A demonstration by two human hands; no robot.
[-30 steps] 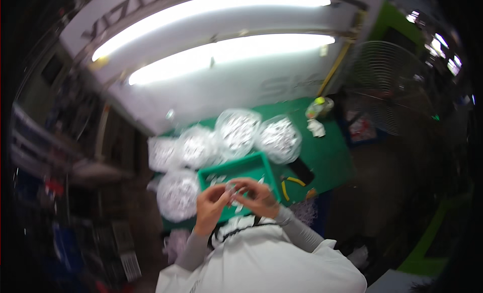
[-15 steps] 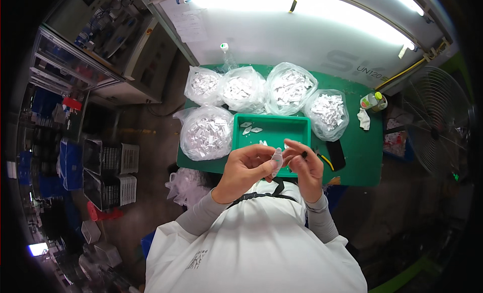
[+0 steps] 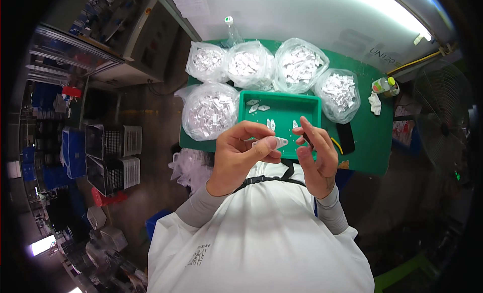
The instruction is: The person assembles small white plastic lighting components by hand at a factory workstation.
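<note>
L hand [image 3: 234,154]: fingers pinch a small white lozenge pc [image 3: 282,142], thumb flat across its middle; the pc is smooth, hard-looking, prob. plastic, ends rounded, hole at the R tip. It's held over the near part of the green tray [image 3: 289,111], level w/ the R hand [image 3: 320,162] & just beside it. R hand: thumb & fingers stand apart, half curled; a tiny dark bit [image 3: 306,137] shows among them, can't tell if gripped.

Tray = rectangular, smooth, shallow walls; a few loose lozenges [image 3: 262,107] lie flat inside, far L corner, others nearer the hands. Round it, thin clear bags, crinkly & bulging, tops open, full of white pcs: one L [image 3: 210,112], one R [image 3: 338,95], three behind incl. the big one [image 3: 301,65]. All on a matte green desk [image 3: 371,154]. R side of desk: flat black slab [image 3: 345,138], slim curved yellow handle [image 3: 337,145], crumpled white tissue [image 3: 375,103], clear bottle w/ yellow-green cap [image 3: 382,85]. Far L: clear bottle, white cap [image 3: 229,20]
</note>
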